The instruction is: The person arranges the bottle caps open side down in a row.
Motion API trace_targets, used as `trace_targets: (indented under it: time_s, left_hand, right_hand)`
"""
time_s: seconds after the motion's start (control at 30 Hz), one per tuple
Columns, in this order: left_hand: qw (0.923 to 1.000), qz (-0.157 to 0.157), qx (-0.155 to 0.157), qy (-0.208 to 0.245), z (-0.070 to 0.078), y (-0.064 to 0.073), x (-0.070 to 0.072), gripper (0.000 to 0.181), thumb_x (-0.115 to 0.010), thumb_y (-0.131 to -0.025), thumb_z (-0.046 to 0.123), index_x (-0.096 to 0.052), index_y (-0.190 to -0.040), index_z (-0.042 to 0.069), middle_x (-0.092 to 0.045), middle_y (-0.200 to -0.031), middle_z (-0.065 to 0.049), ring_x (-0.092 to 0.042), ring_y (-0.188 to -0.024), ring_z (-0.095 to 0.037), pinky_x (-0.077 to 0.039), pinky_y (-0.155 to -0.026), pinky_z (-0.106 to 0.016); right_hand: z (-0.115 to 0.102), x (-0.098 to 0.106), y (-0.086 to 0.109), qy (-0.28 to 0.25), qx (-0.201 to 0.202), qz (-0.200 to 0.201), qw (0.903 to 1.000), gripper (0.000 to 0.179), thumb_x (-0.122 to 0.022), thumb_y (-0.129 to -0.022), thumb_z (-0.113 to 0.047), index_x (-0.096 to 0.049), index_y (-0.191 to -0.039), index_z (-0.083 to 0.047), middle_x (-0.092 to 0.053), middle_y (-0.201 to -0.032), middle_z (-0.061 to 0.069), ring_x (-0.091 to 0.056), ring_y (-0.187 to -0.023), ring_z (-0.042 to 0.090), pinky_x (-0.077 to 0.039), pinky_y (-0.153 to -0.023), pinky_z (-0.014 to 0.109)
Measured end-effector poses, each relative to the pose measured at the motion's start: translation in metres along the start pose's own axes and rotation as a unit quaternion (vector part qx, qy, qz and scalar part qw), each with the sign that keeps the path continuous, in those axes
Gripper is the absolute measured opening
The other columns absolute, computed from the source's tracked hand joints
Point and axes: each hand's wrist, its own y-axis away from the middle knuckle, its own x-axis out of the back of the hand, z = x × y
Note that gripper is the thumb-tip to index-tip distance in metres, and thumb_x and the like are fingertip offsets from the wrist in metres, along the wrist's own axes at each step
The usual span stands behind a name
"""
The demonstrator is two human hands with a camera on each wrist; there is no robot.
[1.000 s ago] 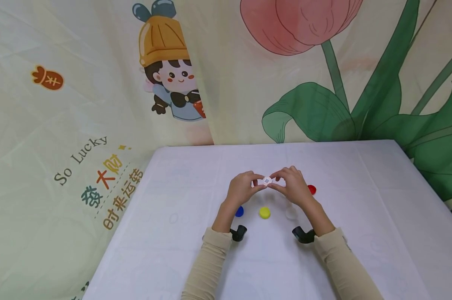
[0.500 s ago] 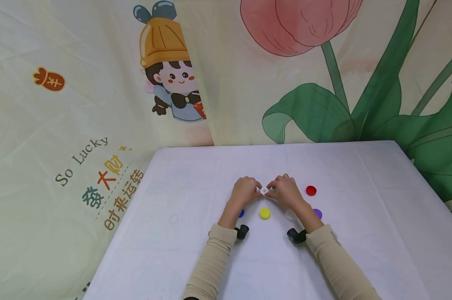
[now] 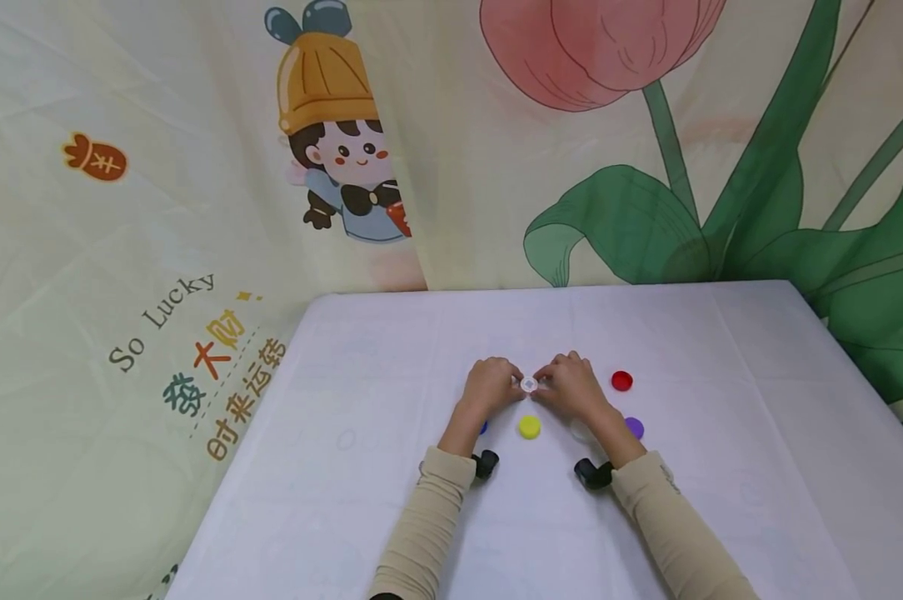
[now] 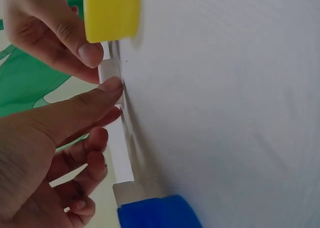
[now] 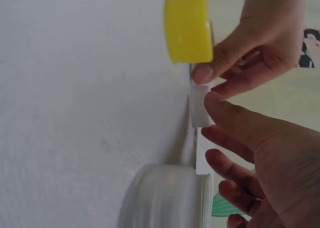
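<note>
A small round white disc (image 3: 528, 384) with a greyish mark in its middle lies between both hands, low at the white tabletop. My left hand (image 3: 489, 387) pinches its left side between thumb and fingers. On the opposite side my right hand (image 3: 571, 385) pinches it likewise. In the left wrist view the left thumb covers part of the white disc (image 4: 110, 69); the right wrist view shows its pale side (image 5: 200, 106) by the right thumb. Nearer me lie a yellow disc (image 3: 529, 427), a blue disc (image 3: 484, 427) mostly behind the left wrist, and a clear ribbed cap (image 5: 165, 198).
A red disc (image 3: 621, 381) lies right of the right hand. A purple disc (image 3: 635, 428) sits beside the right forearm, partly covered by it. Black wrist devices (image 3: 486, 464) hang inside both wrists. A printed cloth (image 3: 459, 208) stands behind the white table (image 3: 361, 350).
Both hands have come down and nearer to me with the white disc, now at the tabletop. The purple disc has come into sight. Over the last half second the hands barely moved.
</note>
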Motion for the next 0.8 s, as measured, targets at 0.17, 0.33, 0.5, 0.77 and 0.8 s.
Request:
trace_targets:
  time_s: [0.17,0.33,0.5,0.77,0.8]
  left_hand:
    - [0.9997,-0.014,0.021,-0.004,0.003,-0.001,0.001,0.041,-0.073,-0.070,0.041,-0.068,-0.105,0.020,-0.068,-0.091,0.002,-0.060,-0.085,-0.014,-0.036,-0.074,-0.035]
    - [0.9998,0.011,0.004,0.017,0.011,-0.006,0.004,0.043,-0.071,-0.071,0.043,-0.067,-0.107,0.021,-0.056,-0.061,0.010,-0.052,-0.064,-0.007,-0.031,-0.067,-0.031]
    - [0.9992,0.012,-0.029,0.023,0.024,-0.013,0.002,0.043,-0.070,-0.073,0.045,-0.066,-0.110,0.023,-0.054,-0.061,0.011,-0.050,-0.063,-0.005,-0.030,-0.066,-0.029]
    - [0.9990,-0.016,-0.038,0.019,0.040,-0.022,-0.008,0.047,-0.068,-0.074,0.047,-0.063,-0.114,0.024,-0.053,-0.060,0.012,-0.049,-0.063,-0.005,-0.030,-0.068,-0.029]
    - [0.9990,-0.018,-0.037,0.017,0.042,-0.022,-0.009,0.046,-0.067,-0.074,0.047,-0.063,-0.114,0.024,-0.053,-0.060,0.012,-0.049,-0.063,-0.005,-0.031,-0.068,-0.029]
  right_hand:
    - [0.002,0.014,0.008,-0.063,-0.044,-0.007,0.9970,0.039,-0.076,-0.070,-0.034,-0.069,-0.104,-0.016,-0.059,-0.094,0.004,-0.044,-0.089,0.022,-0.033,-0.079,0.038]
    - [0.011,0.028,0.018,-0.096,-0.066,0.014,0.9931,0.039,-0.075,-0.072,-0.030,-0.067,-0.107,-0.014,-0.058,-0.094,0.007,-0.042,-0.090,0.023,-0.032,-0.079,0.040]
    - [0.024,0.037,0.024,-0.083,-0.060,0.035,0.9941,0.043,-0.075,-0.071,-0.032,-0.066,-0.108,-0.011,-0.059,-0.093,0.011,-0.043,-0.089,0.026,-0.030,-0.082,0.045]
    - [0.035,0.035,0.029,-0.014,-0.086,0.006,0.9962,0.052,-0.077,-0.066,-0.038,-0.065,-0.110,-0.012,-0.061,-0.097,0.010,-0.045,-0.092,0.027,-0.028,-0.080,0.046]
    - [0.035,0.034,0.029,-0.009,-0.089,0.003,0.9960,0.052,-0.077,-0.066,-0.038,-0.066,-0.109,-0.012,-0.061,-0.098,0.010,-0.045,-0.092,0.028,-0.028,-0.079,0.046]
